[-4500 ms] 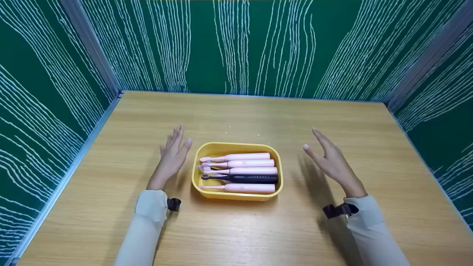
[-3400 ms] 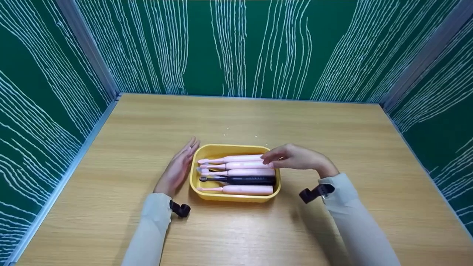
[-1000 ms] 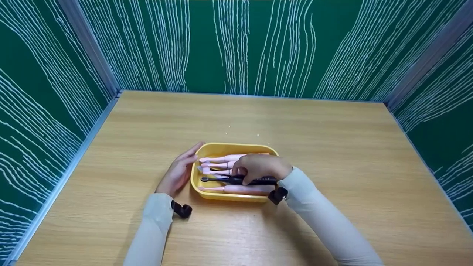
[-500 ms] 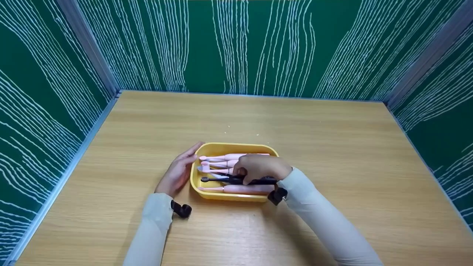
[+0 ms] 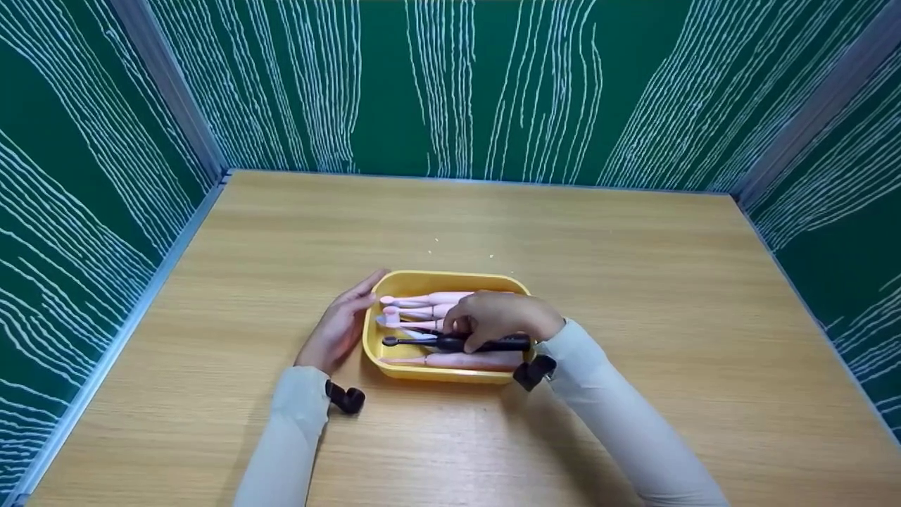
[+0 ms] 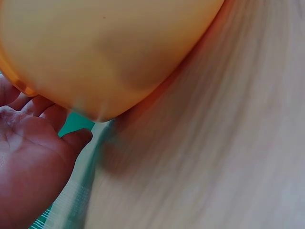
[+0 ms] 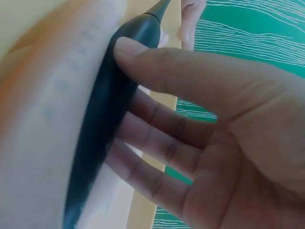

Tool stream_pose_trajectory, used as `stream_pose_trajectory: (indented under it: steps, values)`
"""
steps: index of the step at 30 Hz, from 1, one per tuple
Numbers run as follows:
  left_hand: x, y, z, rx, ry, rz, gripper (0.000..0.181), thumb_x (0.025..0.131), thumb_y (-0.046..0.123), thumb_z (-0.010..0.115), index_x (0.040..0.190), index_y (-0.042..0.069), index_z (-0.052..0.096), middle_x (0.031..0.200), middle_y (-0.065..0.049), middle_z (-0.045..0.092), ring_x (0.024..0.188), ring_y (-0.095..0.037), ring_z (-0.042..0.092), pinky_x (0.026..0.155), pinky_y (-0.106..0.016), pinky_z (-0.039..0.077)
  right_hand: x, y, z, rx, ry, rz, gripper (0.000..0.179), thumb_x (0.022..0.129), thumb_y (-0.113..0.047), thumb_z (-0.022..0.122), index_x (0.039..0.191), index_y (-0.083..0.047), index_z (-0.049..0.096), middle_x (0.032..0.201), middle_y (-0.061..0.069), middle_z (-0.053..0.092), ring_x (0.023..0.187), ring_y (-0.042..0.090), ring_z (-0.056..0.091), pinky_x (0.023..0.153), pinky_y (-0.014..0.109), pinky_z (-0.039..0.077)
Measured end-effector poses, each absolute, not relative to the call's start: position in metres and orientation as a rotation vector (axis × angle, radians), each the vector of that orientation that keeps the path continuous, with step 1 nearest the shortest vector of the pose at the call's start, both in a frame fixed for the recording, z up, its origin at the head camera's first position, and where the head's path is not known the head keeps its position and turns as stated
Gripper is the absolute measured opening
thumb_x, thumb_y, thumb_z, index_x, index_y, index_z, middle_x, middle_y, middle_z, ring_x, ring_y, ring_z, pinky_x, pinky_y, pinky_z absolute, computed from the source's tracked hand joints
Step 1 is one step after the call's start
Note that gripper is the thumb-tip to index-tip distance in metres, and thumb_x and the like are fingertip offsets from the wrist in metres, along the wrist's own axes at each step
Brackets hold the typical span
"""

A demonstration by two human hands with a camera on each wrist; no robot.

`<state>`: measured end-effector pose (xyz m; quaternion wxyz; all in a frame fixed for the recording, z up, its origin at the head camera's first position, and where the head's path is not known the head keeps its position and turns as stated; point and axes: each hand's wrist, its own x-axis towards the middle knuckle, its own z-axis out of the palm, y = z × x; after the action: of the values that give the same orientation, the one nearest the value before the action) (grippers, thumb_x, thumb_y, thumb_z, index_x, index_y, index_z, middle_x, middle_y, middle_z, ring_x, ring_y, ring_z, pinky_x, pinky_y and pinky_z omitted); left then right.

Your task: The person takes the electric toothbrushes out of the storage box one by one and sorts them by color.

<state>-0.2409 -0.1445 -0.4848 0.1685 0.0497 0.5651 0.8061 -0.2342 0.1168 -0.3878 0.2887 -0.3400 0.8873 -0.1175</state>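
Observation:
A yellow bin [image 5: 450,376] on the table holds several electric toothbrushes. My right hand [image 5: 496,317] reaches into it and pinches the black electric toothbrush [image 5: 422,342] by its handle. In the right wrist view the thumb lies on one side of the black handle [image 7: 102,109] and the other fingers on the opposite side. Pink toothbrushes [image 5: 450,298] lie beyond it, partly covered by my hand, and another pink toothbrush [image 5: 457,360] lies on the near side. My left hand [image 5: 341,324] rests against the bin's left end, its fingers touching the outer wall [image 6: 62,90].
The bin stands on a wood-grain table [image 5: 633,282]. A few tiny white specks [image 5: 491,256] lie beyond it. Green panels [image 5: 383,91] with white wavy lines rise along the back and both sides. Each wrist wears a black strap camera [image 5: 345,398].
From wide apart, both hands have come to the bin: the left against its end, the right onto the black electric toothbrush. Lately the nearby pink toothbrushes have shifted slightly.

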Motion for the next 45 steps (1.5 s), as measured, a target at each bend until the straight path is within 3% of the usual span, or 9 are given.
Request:
stream_pose_trajectory:
  steps: [6, 13, 36, 45]
  values:
    - [-0.24, -0.145, -0.485, 0.129, 1.606, 2.301, 0.052, 0.099, 0.006, 0.037, 0.15, 0.006, 0.029, 0.16, -0.003, 0.024, 0.149, -0.015, 0.011, 0.122, -0.03, 0.01, -0.232, 0.12, -0.384, -0.828, 2.353, -0.381, 0.035, 0.086, -0.01, 0.071, 0.119, -0.02, 0.065, 0.11, -0.002, 0.066, 0.098, 0.016, 0.057, 0.099, 0.035, 0.049]
    - [-0.239, -0.145, -0.486, 0.151, 1.603, 2.295, 0.052, 0.099, 0.006, 0.035, 0.151, 0.005, 0.028, 0.161, -0.004, 0.021, 0.15, -0.017, 0.009, 0.123, -0.032, 0.009, -0.231, 0.123, -0.384, -0.831, 2.318, -0.426, 0.039, 0.086, -0.003, 0.068, 0.121, -0.02, 0.064, 0.116, 0.002, 0.066, 0.107, 0.019, 0.059, 0.104, 0.038, 0.047]
    - [-0.24, -0.144, -0.486, 0.145, 1.606, 2.29, 0.052, 0.099, 0.006, 0.035, 0.15, 0.005, 0.028, 0.161, -0.005, 0.02, 0.15, -0.018, 0.008, 0.123, -0.033, 0.007, -0.229, 0.129, -0.387, -0.872, 2.341, -0.451, 0.039, 0.086, -0.007, 0.069, 0.121, -0.024, 0.064, 0.118, -0.002, 0.065, 0.106, 0.016, 0.057, 0.106, 0.037, 0.045]
    - [-0.24, -0.143, -0.485, 0.148, 1.578, 2.312, 0.053, 0.098, 0.004, 0.037, 0.15, 0.004, 0.029, 0.16, -0.005, 0.022, 0.149, -0.016, 0.011, 0.122, -0.031, 0.011, -0.228, 0.133, -0.384, -0.967, 2.376, -0.469, 0.04, 0.085, -0.008, 0.072, 0.122, -0.02, 0.063, 0.116, -0.001, 0.067, 0.101, 0.015, 0.06, 0.098, 0.037, 0.05]
